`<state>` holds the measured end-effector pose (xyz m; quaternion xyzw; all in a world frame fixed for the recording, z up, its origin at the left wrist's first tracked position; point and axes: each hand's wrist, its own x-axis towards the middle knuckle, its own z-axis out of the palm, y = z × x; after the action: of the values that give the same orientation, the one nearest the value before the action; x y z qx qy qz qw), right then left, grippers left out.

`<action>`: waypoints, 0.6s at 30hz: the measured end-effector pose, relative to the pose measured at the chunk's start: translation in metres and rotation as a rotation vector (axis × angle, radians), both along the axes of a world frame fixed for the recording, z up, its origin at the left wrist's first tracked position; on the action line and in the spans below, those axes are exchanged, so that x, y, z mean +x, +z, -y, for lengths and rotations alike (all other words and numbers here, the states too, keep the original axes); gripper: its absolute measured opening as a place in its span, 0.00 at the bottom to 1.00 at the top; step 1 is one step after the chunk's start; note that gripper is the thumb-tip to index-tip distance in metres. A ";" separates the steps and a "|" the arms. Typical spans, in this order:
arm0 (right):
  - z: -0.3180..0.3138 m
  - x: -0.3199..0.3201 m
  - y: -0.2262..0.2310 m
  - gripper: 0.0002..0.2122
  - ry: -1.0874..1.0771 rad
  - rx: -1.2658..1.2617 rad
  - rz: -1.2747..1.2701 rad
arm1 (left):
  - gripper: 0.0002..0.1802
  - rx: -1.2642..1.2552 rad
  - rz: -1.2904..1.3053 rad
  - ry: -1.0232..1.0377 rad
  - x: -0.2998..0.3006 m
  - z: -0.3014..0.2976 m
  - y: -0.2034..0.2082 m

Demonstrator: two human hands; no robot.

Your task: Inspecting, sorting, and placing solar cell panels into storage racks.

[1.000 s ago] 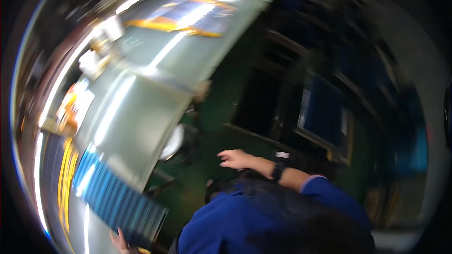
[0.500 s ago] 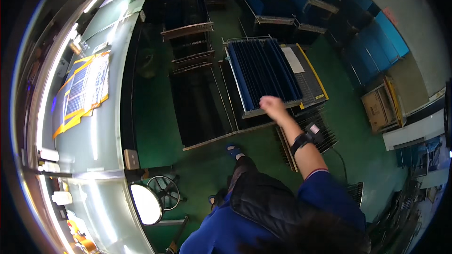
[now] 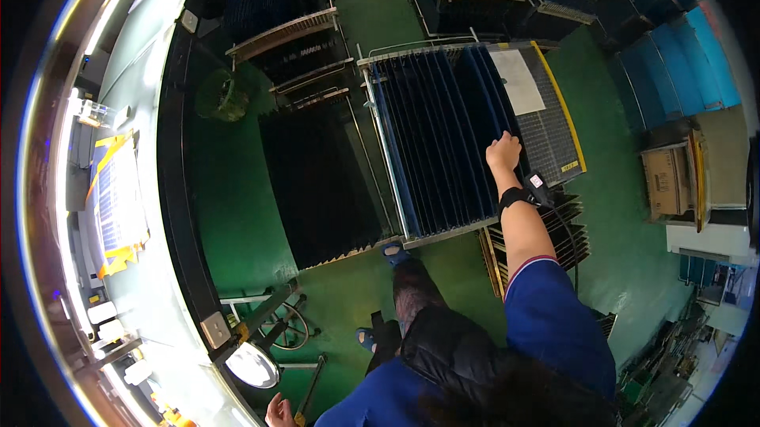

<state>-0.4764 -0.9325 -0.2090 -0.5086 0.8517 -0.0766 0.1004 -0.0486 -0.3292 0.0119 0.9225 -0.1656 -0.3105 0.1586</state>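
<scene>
A metal rack (image 3: 389, 159) holds a row of upright dark blue panels (image 3: 443, 142), set close side by side. My right hand (image 3: 503, 153) is at the rack's right side, its fingers closed on the edge of one of the last panels; the fingertips are partly hidden. A black strap with a small box (image 3: 538, 183) is around my right wrist. Down at the lower edge, beside the round stool seat (image 3: 253, 365), my left hand (image 3: 279, 411) shows in part. Its fingers are loosely bent and apart, with nothing seen in them.
A grey gridded board with yellow edging (image 3: 558, 130) and a white sheet (image 3: 518, 83) lie right of the rack. Left of it stands a lower dark rack (image 3: 321, 182). The lit workbench (image 3: 170, 300) runs along the left. Cardboard (image 3: 665, 182) leans at the right.
My right hand has moved right along the rack to its right-hand panels. The rack appears closer and larger. My left hand has come into view at the lower edge.
</scene>
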 end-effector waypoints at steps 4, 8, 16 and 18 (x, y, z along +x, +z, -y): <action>0.012 -0.009 -0.006 0.11 0.080 -0.004 -0.080 | 0.17 0.041 -0.064 0.028 -0.009 0.007 0.001; 0.030 -0.034 -0.016 0.07 0.075 0.191 -0.007 | 0.18 0.083 -0.086 0.050 -0.007 -0.014 -0.022; -0.002 -0.055 0.186 0.13 0.368 -0.294 0.033 | 0.21 -0.023 -0.160 0.104 -0.020 -0.071 -0.043; -0.018 -0.077 0.255 0.20 0.256 -0.359 0.372 | 0.18 -0.004 0.002 -0.070 -0.028 -0.068 -0.052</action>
<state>-0.5531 -0.9148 0.0457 -0.5989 0.7203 -0.3047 0.1722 -0.0763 -0.2615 -0.0398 0.9161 -0.1988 -0.3145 0.1494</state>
